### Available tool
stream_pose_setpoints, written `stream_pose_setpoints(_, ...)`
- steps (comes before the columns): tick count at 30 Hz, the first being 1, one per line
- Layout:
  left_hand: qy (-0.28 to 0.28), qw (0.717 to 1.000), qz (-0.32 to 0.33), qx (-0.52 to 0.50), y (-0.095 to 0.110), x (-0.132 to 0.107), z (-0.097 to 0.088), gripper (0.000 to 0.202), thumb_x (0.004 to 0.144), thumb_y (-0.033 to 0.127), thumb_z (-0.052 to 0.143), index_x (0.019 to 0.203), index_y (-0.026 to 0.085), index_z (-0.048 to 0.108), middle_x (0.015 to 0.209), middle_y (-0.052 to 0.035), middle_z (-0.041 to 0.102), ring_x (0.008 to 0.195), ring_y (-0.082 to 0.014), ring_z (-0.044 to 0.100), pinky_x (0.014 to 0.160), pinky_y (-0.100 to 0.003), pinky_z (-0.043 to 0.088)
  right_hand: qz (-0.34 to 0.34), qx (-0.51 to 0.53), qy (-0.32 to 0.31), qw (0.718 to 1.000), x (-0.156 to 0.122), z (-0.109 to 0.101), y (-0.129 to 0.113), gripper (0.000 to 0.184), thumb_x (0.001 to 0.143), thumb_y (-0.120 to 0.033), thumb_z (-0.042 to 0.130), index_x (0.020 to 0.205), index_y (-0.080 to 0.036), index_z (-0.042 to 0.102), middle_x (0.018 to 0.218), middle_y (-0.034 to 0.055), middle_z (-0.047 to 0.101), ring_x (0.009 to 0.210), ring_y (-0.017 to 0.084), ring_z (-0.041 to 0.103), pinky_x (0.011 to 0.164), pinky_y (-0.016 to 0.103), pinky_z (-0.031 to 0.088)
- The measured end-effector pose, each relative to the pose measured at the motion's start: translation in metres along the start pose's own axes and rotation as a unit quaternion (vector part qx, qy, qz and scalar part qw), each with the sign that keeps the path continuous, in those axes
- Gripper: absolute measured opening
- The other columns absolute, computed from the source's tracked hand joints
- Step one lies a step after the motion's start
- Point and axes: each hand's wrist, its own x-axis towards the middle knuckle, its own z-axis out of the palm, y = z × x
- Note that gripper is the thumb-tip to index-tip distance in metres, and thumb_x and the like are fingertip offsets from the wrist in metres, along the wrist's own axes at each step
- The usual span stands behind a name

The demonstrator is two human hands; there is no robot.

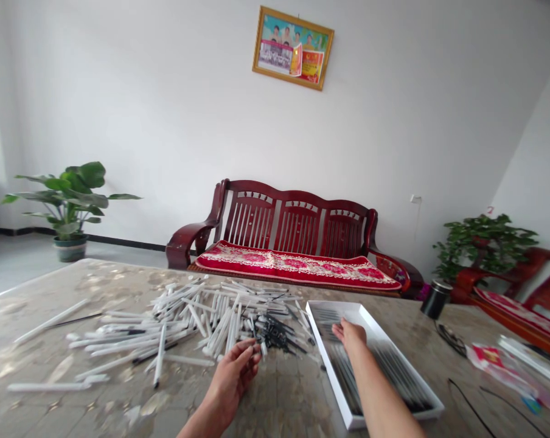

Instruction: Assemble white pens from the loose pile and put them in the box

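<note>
My left hand (236, 378) is low over the table, palm turned inward, its fingers loosely bent and apart with nothing visible in them. Just beyond its fingertips lies a heap of small black pieces (277, 334), beside a large loose pile of white pen-like sticks (220, 310). My right hand (350, 334) reaches into a shallow white box (326, 372), fingers drawn together near its left side. What they hold, if anything, is hidden. Rows of thin dark-and-grey sticks (400, 371) lie side by side in the box, around and under my right forearm.
A black cylindrical container (436, 298) stands at the table's right. Near it are a dark cable (452, 339) and a clear plastic bag (496, 368). A few sticks (51, 322) lie scattered at the left. Behind the table is a red wooden bench (297, 225).
</note>
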Motion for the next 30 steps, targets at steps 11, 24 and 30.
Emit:
stream_pose_setpoints(11, 0.006, 1.000, -0.002, -0.019, 0.005, -0.003, 0.002, 0.014, 0.077, -0.001, 0.064, 0.081, 0.012, 0.064, 0.069, -0.0047, 0.071, 0.051, -0.0089, 0.065, 0.049, -0.017, 0.053, 0.040, -0.110, -0.064, 0.991, -0.007, -0.003, -0.018, 0.010, 0.080, -0.017, 0.060, 0.072, -0.018, 0.054, 0.048, -0.0002, 0.057, 0.047, 0.017, 0.065, 0.048, 0.026, 0.056)
stream_pose_setpoints(24, 0.167, 0.955, 0.241, 0.035, 0.018, 0.009, -0.016, 0.027, 0.072, 0.030, 0.063, 0.096, 0.018, 0.062, 0.082, -0.0017, 0.068, 0.054, -0.0098, 0.058, 0.047, -0.020, 0.040, -0.226, -0.416, -0.317, 0.822, -0.129, 0.096, 0.016, 0.008, 0.070, -0.022, 0.062, 0.075, -0.019, 0.067, 0.066, -0.0010, 0.070, 0.049, 0.014, 0.063, 0.045, 0.021, 0.040)
stream_pose_setpoints(30, 0.239, 0.935, 0.260, 0.036, 0.027, 0.020, -0.033, 0.021, 0.079, 0.032, 0.055, 0.097, 0.021, 0.059, 0.081, 0.0002, 0.062, 0.052, -0.0096, 0.049, 0.051, -0.022, 0.038, -0.333, -0.550, -0.309, 0.700, -0.185, 0.141, 0.055, 0.012, 0.073, -0.025, 0.064, 0.079, -0.018, 0.072, 0.094, 0.0135, 0.075, 0.097, 0.027, 0.068, 0.081, 0.031, 0.046)
